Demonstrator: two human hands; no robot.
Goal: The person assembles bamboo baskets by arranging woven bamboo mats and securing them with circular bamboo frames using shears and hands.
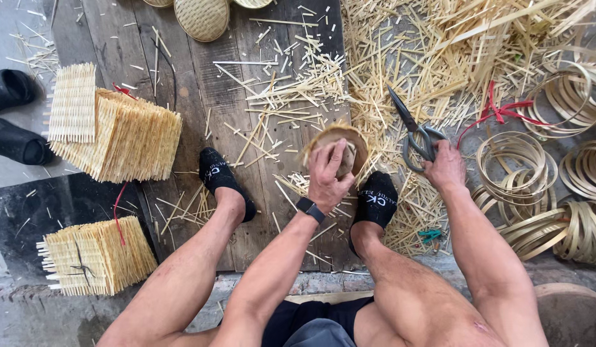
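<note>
Seated worker seen from above, knees apart, both feet in black ankle socks (222,180) planted on a dark wooden board (201,96). Between the feet, the left hand (328,177) is pressed palm-down with fingers curled over a small round woven bamboo basket (336,142), pinning it against the board just ahead of the right foot; a black wrist band (310,209) sits on that forearm. The grip from above appears to steady the piece and leave its rim exposed. The right hand (443,168) is closed through the loops of large grey metal shears (413,132), blades together and pointing away from the body, held just right of the basket and apart from it, within easy reach of the rim. Right of the worker lie coils of flat bamboo strip hoops (516,160), some near a red cord (503,114). Left of the legs stand bundled stacks of square woven bamboo mats (115,135), tied and set aside. Farther off, pale bamboo offcuts (400,58) litter the board and ground, thickest beyond the shears. At the far edge rest shallow round woven trays (201,18).
</note>
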